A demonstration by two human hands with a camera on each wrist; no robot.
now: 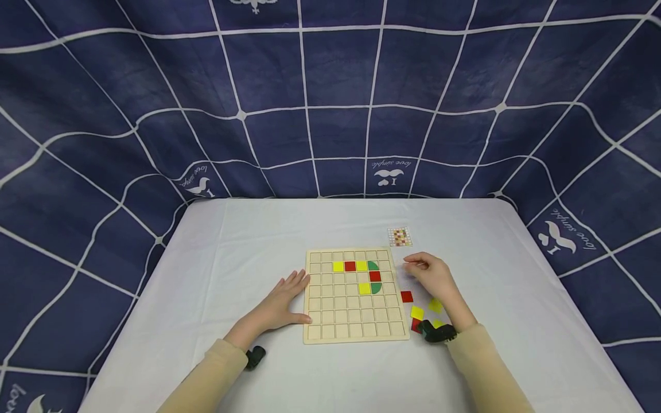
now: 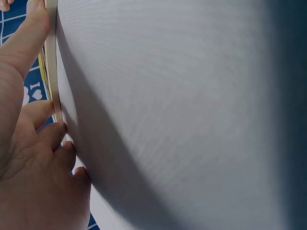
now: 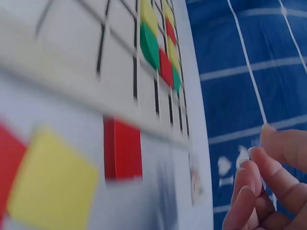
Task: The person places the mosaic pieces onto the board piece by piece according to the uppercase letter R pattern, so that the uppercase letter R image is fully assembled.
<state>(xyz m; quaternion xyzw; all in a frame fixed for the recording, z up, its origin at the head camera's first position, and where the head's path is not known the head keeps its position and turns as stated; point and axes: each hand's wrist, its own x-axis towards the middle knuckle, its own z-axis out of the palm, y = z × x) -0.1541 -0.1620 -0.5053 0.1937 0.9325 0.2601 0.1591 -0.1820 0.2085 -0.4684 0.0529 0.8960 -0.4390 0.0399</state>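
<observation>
Navy fabric walls (image 1: 338, 69), white grid lines (image 1: 307, 107), white moustache prints (image 1: 388, 172), white-covered table (image 1: 248, 229)

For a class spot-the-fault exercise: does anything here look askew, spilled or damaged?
Nothing stands out: no spill or damage shows; placed tiles sit in cells of the wooden grid board. Loose square tiles lie scattered beside it, seemingly unused.
</observation>
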